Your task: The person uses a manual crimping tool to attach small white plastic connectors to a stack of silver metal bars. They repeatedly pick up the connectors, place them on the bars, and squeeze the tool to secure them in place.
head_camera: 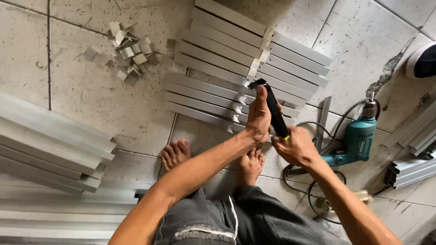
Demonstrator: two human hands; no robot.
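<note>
Tiled floor (91,95) carries aluminium profiles (213,54); left hand (258,115) and right hand (297,147) fingers grasp black tool (274,111).

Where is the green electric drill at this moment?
In the head view, the green drill lies on the tiled floor at the right side, just beyond the right hand, beside a flat metal strip, with its black cable looping toward the person.

A black bar-shaped hand tool (274,109) with a yellow end is held tilted, its tip set against aluminium profiles (213,97) laid in rows on the floor.
</note>
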